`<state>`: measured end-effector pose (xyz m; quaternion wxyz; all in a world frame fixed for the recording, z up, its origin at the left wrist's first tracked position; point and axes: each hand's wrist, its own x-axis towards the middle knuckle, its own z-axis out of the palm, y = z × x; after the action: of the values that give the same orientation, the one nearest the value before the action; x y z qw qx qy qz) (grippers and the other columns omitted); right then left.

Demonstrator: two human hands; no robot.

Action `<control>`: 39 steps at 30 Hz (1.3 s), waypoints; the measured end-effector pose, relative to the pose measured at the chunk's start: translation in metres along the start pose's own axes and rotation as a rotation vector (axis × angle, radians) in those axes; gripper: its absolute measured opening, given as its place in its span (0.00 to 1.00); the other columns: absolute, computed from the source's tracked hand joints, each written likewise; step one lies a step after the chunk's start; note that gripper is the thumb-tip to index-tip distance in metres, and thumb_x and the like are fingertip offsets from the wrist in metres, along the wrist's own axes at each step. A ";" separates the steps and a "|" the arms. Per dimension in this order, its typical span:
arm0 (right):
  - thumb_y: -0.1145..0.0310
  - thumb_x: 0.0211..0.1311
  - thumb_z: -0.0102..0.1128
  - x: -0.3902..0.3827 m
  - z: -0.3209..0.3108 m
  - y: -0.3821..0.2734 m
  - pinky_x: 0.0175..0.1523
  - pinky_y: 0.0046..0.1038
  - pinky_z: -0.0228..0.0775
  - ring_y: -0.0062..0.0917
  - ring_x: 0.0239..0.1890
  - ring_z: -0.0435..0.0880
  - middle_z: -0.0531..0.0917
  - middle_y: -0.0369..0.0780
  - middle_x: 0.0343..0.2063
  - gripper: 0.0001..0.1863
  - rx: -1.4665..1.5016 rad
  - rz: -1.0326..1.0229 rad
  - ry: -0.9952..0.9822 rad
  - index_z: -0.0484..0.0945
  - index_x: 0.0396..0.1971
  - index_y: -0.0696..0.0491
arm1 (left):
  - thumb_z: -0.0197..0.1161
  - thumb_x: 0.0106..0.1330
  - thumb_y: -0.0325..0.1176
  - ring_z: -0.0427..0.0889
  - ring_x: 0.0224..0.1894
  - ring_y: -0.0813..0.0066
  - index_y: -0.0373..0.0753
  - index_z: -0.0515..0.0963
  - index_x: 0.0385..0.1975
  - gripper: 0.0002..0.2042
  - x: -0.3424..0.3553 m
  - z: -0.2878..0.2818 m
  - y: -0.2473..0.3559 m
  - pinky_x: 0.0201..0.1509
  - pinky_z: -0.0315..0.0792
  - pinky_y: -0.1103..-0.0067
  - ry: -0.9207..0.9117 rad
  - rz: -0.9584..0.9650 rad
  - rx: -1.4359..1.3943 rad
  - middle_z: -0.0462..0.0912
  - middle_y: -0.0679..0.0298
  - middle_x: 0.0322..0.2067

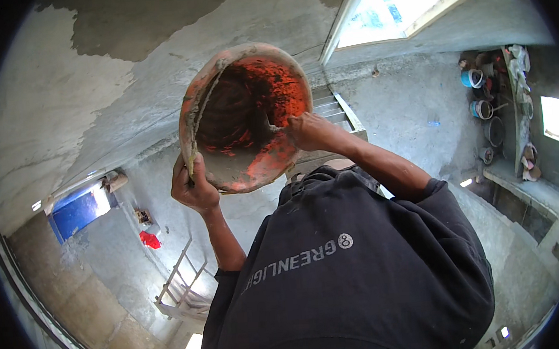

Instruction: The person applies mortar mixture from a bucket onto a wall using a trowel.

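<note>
A round orange-red bucket (278, 160), crusted with grey mortar, is tilted so that its mouth faces me. My left hand (195, 185) is closed on its left rim, the thumb lying over the edge. Close to the right rim, my right hand (304, 132) is closed round the handle of a trowel (273, 127). The trowel's mortar-coated blade reaches into the bucket, and its far part blends into the dark inside. A wire bail (205, 97) lies along the left side of the mouth.
A plastered wall (97, 115) with a darker patch (129, 24) rises ahead. Metal steps (336, 110) show behind the bucket, far above the floor. Several buckets (481, 109) stand at far right. A wooden frame (182, 279) and a red object (150, 240) are below left.
</note>
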<state>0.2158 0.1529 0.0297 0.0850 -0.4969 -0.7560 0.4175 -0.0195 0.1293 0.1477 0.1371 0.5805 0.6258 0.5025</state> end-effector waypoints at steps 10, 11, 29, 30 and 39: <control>0.67 0.52 0.54 0.011 -0.039 -0.042 0.38 0.41 0.74 0.41 0.32 0.83 0.81 0.52 0.25 0.13 -0.123 -0.233 -0.226 0.78 0.28 0.64 | 0.59 0.61 0.33 0.79 0.33 0.71 0.26 0.80 0.35 0.14 0.005 -0.007 -0.003 0.38 0.72 0.78 0.015 -0.185 -0.106 0.82 0.57 0.32; 0.68 0.51 0.55 0.011 -0.037 -0.046 0.38 0.40 0.74 0.42 0.33 0.83 0.81 0.52 0.26 0.14 -0.101 -0.213 -0.228 0.78 0.29 0.65 | 0.59 0.60 0.33 0.79 0.32 0.72 0.26 0.80 0.34 0.13 0.004 -0.006 -0.002 0.36 0.71 0.79 0.043 -0.187 -0.142 0.82 0.58 0.31; 0.68 0.55 0.55 -0.013 -0.022 -0.105 0.35 0.44 0.72 0.50 0.29 0.80 0.78 0.56 0.21 0.12 0.468 -0.016 0.240 0.77 0.32 0.63 | 0.57 0.61 0.37 0.80 0.40 0.63 0.22 0.76 0.42 0.20 -0.018 0.012 0.013 0.46 0.74 0.73 0.204 -0.419 -0.429 0.80 0.49 0.39; 0.66 0.58 0.53 -0.014 -0.019 -0.105 0.32 0.45 0.72 0.50 0.26 0.80 0.77 0.57 0.18 0.14 0.484 -0.055 0.309 0.77 0.27 0.64 | 0.57 0.61 0.37 0.80 0.40 0.63 0.22 0.76 0.42 0.20 -0.018 0.012 0.012 0.46 0.74 0.73 0.207 -0.417 -0.431 0.80 0.49 0.39; 0.64 0.60 0.55 -0.031 -0.025 -0.088 0.30 0.36 0.71 0.41 0.23 0.82 0.80 0.51 0.21 0.13 0.586 -0.052 0.296 0.76 0.36 0.60 | 0.57 0.62 0.35 0.79 0.37 0.67 0.23 0.78 0.38 0.16 -0.016 0.019 0.006 0.42 0.73 0.76 0.274 -0.265 -0.391 0.81 0.52 0.35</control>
<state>0.1849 0.1272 0.1172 0.3439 -0.4871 -0.5957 0.5381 0.0023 0.1235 0.1371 0.2252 0.3827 0.6002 0.6653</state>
